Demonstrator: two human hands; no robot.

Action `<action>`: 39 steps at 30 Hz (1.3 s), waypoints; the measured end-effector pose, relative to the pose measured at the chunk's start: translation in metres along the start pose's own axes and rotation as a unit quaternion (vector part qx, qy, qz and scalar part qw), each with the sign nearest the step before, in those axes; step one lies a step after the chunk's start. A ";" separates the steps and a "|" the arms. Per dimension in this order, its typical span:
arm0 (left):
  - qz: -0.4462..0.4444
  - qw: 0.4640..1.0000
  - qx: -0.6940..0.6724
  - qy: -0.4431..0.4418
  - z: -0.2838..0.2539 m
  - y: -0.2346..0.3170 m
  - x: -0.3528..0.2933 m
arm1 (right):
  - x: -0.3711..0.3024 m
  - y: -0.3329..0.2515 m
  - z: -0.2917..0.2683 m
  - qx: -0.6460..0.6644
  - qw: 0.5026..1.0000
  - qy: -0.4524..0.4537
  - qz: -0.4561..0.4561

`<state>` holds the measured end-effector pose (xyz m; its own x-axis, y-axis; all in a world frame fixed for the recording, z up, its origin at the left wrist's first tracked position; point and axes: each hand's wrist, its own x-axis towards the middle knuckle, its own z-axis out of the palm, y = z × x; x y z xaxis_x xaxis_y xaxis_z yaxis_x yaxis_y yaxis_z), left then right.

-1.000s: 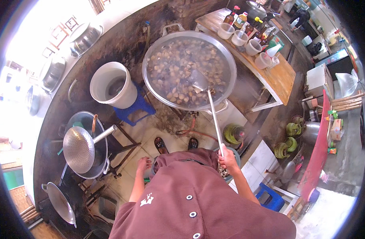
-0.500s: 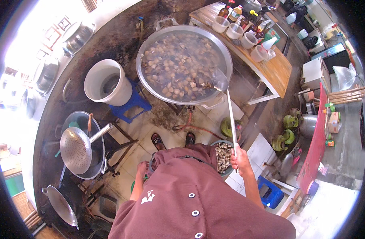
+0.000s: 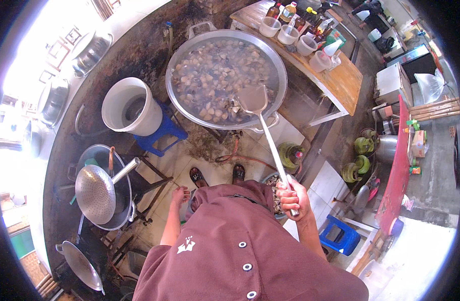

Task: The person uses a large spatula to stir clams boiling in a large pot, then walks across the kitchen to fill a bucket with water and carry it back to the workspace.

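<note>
My right hand (image 3: pixel 297 199) is closed round the handle of a long metal spatula (image 3: pixel 253 99). Its broad blade is over the near right part of a wide metal pan (image 3: pixel 214 125), tilted up at the surface of the cloudy liquid. Many clams (image 3: pixel 205 75) fill the pan, and light steam veils them. At my left side my left hand (image 3: pixel 179 195) hangs empty, its fingers loosely bent and apart, touching nothing that I can see. Beneath my right hand a basin of clams (image 3: pixel 275 193) stands on the floor, partly hidden by my clothing.
A white bucket (image 3: pixel 120 108) stands on a blue stool (image 3: pixel 162 138) to the left. Nearer lies a perforated ladle (image 3: pixel 95 194) across a metal basin (image 3: pixel 131 213). Right of the pan, a wooden table (image 3: pixel 340 83) carries bottles and tubs. Green gas cylinders (image 3: pixel 290 154) and a hose are on the floor.
The spatula has moved left and towards me across the pan, its blade now turned flat and more in sight. My right hand has drawn slightly left, and my left hand has risen a little.
</note>
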<state>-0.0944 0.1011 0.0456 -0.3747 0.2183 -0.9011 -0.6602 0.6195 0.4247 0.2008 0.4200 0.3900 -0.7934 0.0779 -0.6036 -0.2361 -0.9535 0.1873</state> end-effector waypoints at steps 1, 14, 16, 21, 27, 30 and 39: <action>-0.003 1.000 0.000 -0.002 -0.001 -0.002 -0.002 | 0.001 0.001 0.001 -0.006 1.000 -0.006 -0.003; -0.044 0.998 0.032 0.029 -0.023 -0.045 -0.010 | 0.011 0.015 0.010 -0.399 0.890 0.211 -0.062; -0.028 0.999 0.017 0.023 -0.020 -0.045 -0.009 | 0.025 0.022 0.004 -0.380 0.904 0.188 -0.043; -0.001 1.000 0.013 0.002 -0.009 -0.042 -0.002 | 0.069 0.015 -0.003 -0.239 0.967 0.086 0.012; 0.015 1.000 0.012 -0.002 -0.007 -0.044 0.005 | 0.076 0.001 -0.015 -0.026 0.998 -0.010 0.062; 0.000 1.000 -0.015 -0.002 -0.013 -0.048 0.004 | 0.074 0.003 -0.023 0.006 0.997 -0.029 0.065; -0.023 0.998 0.058 0.017 -0.021 -0.038 -0.013 | 0.070 0.011 -0.015 -0.124 0.992 -0.021 0.024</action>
<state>-0.0778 0.0585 0.0431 -0.3695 0.1634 -0.9147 -0.5983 0.7114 0.3688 0.1512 0.4112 0.3384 -0.8244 0.0384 -0.5647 -0.0566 -0.9983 0.0147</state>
